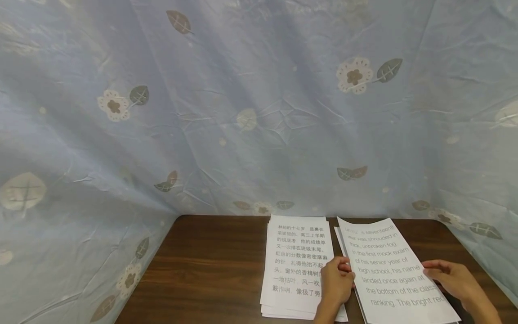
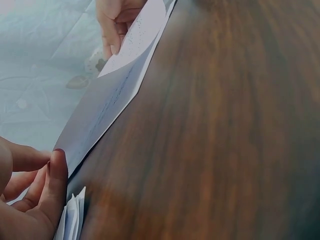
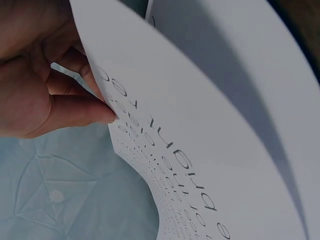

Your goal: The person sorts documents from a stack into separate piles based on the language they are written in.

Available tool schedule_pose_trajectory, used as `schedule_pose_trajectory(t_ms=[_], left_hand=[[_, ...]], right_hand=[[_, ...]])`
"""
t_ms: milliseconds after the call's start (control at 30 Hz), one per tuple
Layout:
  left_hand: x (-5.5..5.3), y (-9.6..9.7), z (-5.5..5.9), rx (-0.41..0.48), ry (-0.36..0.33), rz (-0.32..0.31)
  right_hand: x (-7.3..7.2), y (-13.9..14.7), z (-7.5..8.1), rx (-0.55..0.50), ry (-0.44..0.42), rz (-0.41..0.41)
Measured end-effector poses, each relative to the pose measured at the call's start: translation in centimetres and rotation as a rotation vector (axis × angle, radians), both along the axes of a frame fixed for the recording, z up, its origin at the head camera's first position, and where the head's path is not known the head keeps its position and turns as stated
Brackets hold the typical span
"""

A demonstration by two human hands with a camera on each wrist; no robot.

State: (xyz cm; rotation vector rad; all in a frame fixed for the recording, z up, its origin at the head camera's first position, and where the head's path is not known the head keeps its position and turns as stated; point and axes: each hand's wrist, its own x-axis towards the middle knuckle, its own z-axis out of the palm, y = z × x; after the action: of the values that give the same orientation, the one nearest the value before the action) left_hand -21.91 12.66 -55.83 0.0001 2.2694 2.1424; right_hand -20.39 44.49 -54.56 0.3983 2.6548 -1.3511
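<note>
A printed sheet of paper with English text [image 1: 388, 265] is held up at the right of the table, its sides curving. My right hand [image 1: 453, 279] pinches its right edge between thumb and fingers; the right wrist view shows the thumb on the printed face of the paper [image 3: 165, 110]. At the sheet's left edge, my left hand [image 1: 337, 280] pinches the paper [image 2: 100, 110] too. Under the lifted sheet lies more paper [image 3: 290, 75], mostly hidden. A stack of sheets with Chinese text [image 1: 297, 261] lies just left, partly covered by my left hand.
The brown wooden table [image 1: 206, 270] extends to the left of the stacks. A pale blue cloth with flowers and leaves [image 1: 259, 135] hangs behind the table and along both sides. Paper edges [image 2: 75, 215] stand close below my left hand.
</note>
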Motion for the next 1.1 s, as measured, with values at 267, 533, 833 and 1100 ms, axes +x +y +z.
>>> schedule_pose_trajectory(t_ms=[267,533,833,1100], left_hand=[[-0.17,0.00,-0.51,0.000,0.012,-0.014],[-0.42,0.00,-0.86,-0.001,0.031,-0.028],[0.16,0.21,-0.58,-0.035,0.012,-0.043],[0.31,0.29,-0.49,-0.057,0.020,-0.042]], right_hand=[[-0.05,-0.17,-0.57,0.043,0.016,0.007],[0.03,-0.05,-0.43,0.050,0.026,0.005],[0.35,0.02,-0.57,0.064,0.013,0.019],[0.42,-0.04,-0.44,0.107,0.025,0.036]])
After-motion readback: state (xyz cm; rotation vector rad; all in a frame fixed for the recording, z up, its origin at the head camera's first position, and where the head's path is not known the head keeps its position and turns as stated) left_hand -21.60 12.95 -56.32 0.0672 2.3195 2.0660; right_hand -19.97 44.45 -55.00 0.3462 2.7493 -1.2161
